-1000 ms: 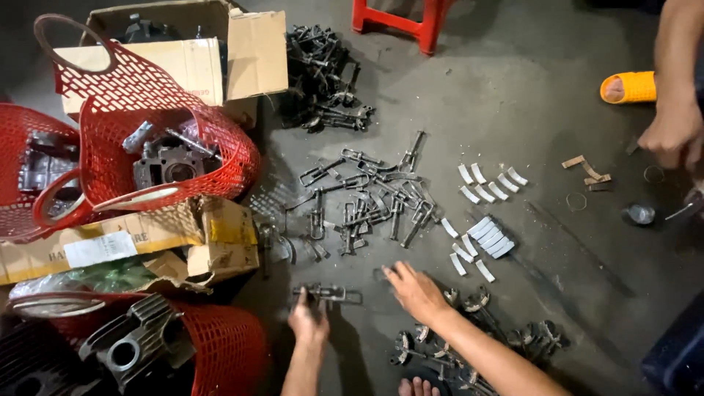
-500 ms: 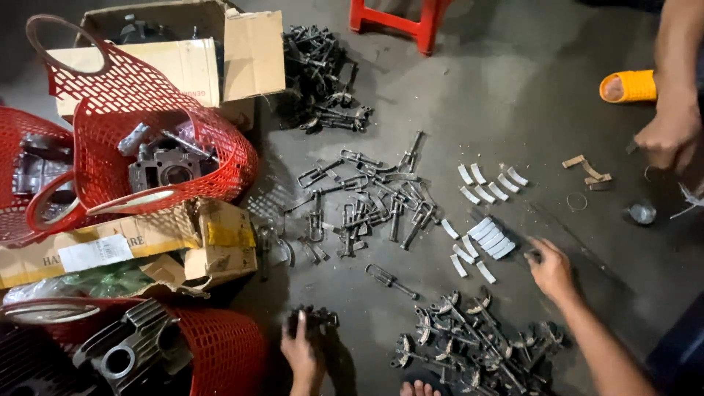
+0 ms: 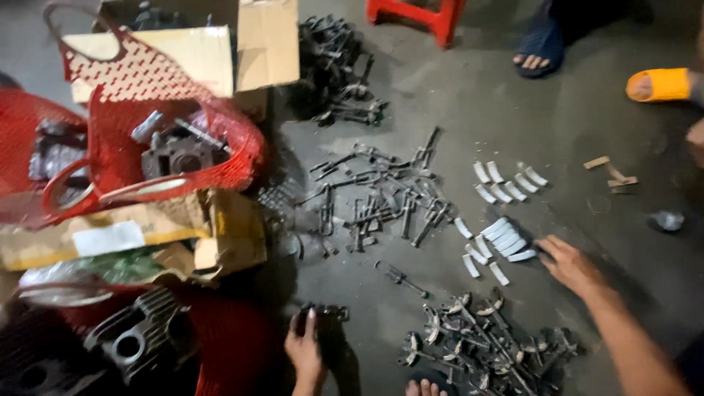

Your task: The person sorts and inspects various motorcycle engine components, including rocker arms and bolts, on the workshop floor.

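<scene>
My left hand [image 3: 305,347] rests on the grey floor at the bottom, fingers closed around a small dark metal part [image 3: 328,313]. My right hand [image 3: 568,262] reaches out to the right with its fingers spread, touching the edge of a stack of small white curved pieces [image 3: 506,239]. It holds nothing. Just below my hands lies a pile of greasy metal engine parts [image 3: 480,348]. A spread of dark metal rods and levers [image 3: 381,198] covers the floor ahead of me.
Red mesh baskets [image 3: 158,147] holding engine blocks stand at the left beside cardboard boxes [image 3: 183,55]. A black finned cylinder [image 3: 136,341] sits bottom left. Another heap of parts [image 3: 337,66], a red stool [image 3: 414,15] and other people's feet in sandals [image 3: 660,84] lie further back.
My right hand moved from the near pile out to the right, then slightly toward the white pieces. My left hand slid down and back with its metal part. The view shifted.
</scene>
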